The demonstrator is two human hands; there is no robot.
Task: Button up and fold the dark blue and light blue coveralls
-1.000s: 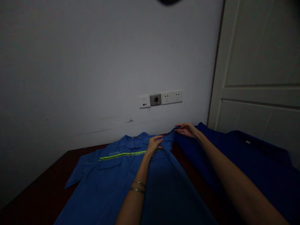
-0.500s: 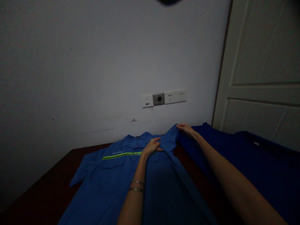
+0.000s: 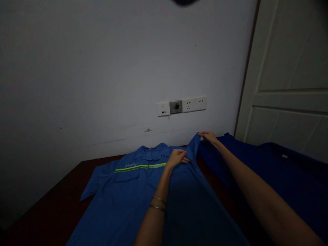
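A light-blue short-sleeved work shirt [image 3: 120, 194] lies spread out, front side up, collar toward the wall. A yellow-green reflective stripe and pale lettering cross its chest. My right hand [image 3: 208, 136] pinches the end of the right-side sleeve and holds it raised and stretched. My left hand [image 3: 176, 158] is at the shirt's right-side chest near that sleeve, its fingers curled against the cloth at the sleeve's base and partly hidden. The opposite sleeve lies flat, angled outward.
A darker blue garment [image 3: 256, 167] with a small white label lies at the right. Both garments rest on a dark red surface [image 3: 58, 198] against a pale wall. Wall sockets [image 3: 194, 104] are above the shirt, and a panelled door [image 3: 289, 92] stands at the right.
My left hand has slid right across the chest toward the sleeve's base. My right hand has drawn the sleeve end slightly right and up, so the sleeve looks narrower. The view has shifted slightly.
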